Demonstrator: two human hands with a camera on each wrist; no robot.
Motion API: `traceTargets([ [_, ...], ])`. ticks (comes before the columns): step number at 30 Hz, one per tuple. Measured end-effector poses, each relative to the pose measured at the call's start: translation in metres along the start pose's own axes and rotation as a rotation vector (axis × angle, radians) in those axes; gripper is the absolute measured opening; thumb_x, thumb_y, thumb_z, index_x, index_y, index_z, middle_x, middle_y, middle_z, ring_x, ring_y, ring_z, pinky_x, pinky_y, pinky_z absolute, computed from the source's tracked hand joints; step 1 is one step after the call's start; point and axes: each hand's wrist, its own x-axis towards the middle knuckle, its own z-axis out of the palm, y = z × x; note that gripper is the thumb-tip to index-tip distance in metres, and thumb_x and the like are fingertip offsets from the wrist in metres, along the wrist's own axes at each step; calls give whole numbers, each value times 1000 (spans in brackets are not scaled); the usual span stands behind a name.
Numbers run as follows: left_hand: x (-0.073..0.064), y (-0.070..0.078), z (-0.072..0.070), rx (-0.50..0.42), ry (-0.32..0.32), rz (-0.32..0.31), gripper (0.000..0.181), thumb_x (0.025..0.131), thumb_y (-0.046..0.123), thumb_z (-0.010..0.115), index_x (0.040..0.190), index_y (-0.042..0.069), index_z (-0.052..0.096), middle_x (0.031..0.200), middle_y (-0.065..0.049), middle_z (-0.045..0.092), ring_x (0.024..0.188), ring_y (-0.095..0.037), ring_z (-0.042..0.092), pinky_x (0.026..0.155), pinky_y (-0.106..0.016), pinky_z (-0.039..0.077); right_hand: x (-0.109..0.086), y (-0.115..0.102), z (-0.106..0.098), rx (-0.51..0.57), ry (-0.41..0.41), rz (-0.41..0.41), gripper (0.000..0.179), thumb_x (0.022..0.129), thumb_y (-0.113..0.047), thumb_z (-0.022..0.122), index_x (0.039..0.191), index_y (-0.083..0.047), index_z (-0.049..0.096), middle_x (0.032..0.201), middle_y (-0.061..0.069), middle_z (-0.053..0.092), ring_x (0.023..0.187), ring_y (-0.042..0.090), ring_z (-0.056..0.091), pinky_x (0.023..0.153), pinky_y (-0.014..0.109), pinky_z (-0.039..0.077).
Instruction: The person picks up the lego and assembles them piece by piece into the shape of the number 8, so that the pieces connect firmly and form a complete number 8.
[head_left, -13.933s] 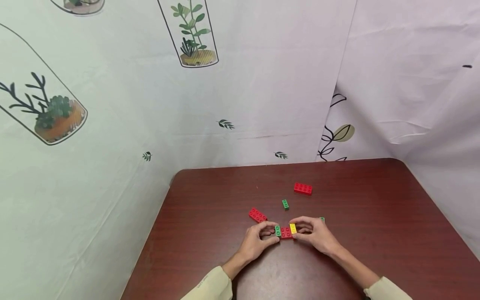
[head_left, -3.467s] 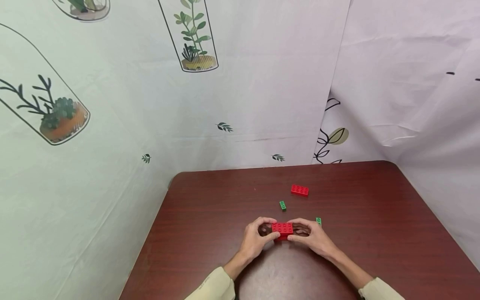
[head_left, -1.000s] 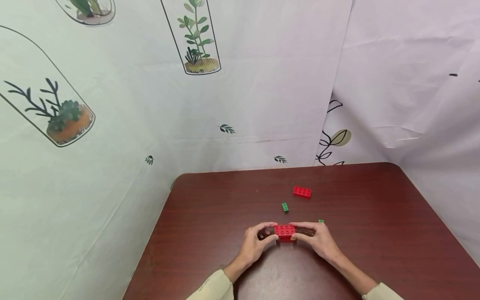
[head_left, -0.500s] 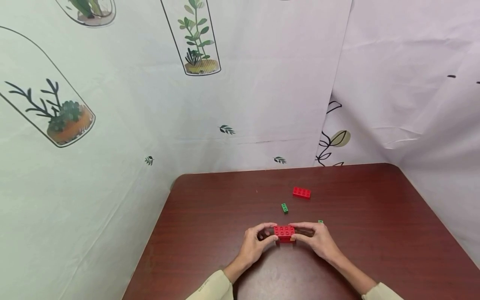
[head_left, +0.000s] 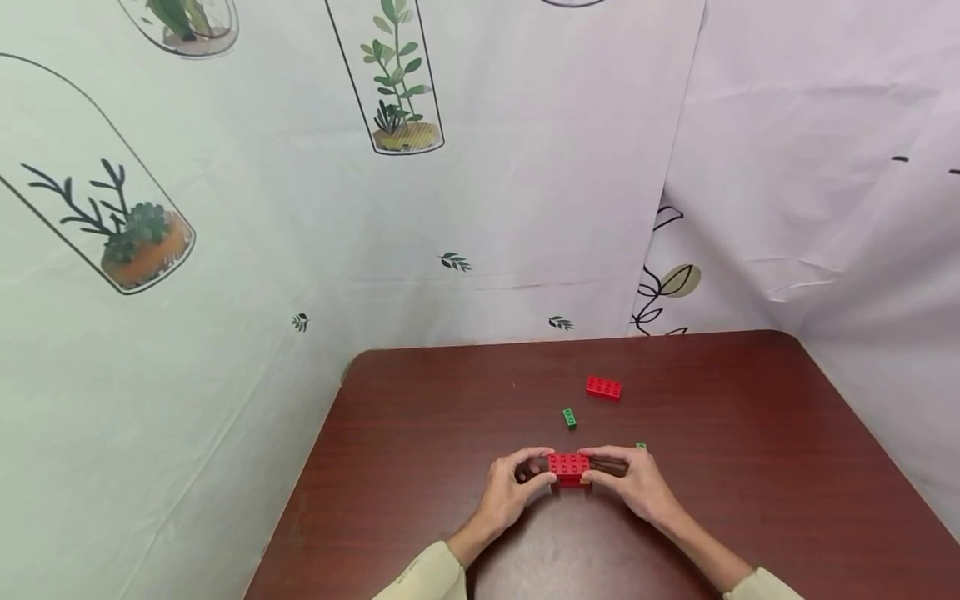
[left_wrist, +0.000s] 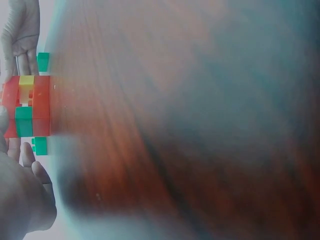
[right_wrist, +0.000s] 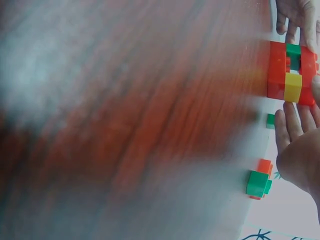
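Both hands pinch the upper red brick (head_left: 568, 463) by its ends. My left hand (head_left: 507, 493) has thumb and fingertips at its left end; my right hand (head_left: 641, 487) grips the right end the same way. Under it stands a second red brick (left_wrist: 42, 105), flat on the table. Between the two red layers sit a green brick (left_wrist: 24, 121) on the left and a yellow brick (right_wrist: 293, 88) on the right, with a gap between them. From the head view the upper brick covers nearly all of this middle layer.
Farther back on the brown table (head_left: 420, 417) lie a loose red brick (head_left: 603, 387) and a small green brick (head_left: 569, 418). Another green brick (head_left: 641, 446) peeks out behind my right hand. Patterned cloth (head_left: 525, 208) hangs beyond the table's far edge.
Earliest, the hands held the green and yellow bricks on a red one, with another red brick lying to the left. That brick now sits on top; during the last second the hands barely move.
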Motion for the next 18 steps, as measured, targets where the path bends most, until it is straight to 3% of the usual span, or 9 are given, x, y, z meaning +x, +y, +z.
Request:
traceTargets([
  [10,-1,-1,0,-5,6,10,32,91,22,86,122,19,79,90,3,71,78,-2,59,69,-22,52,-1,-1,0,1,-13,28,35,91,-16,86,122,-3,77,114,13,78,104,26,77,83,23,58],
  [18,-1,-3,0,-6,6,11,32,91,23,86,123,20,79,89,6,70,77,-2,59,68,-22,51,0,1,0,42,-27,42,36,91,-14,85,123,0,76,115,17,78,105,20,76,84,23,58],
])
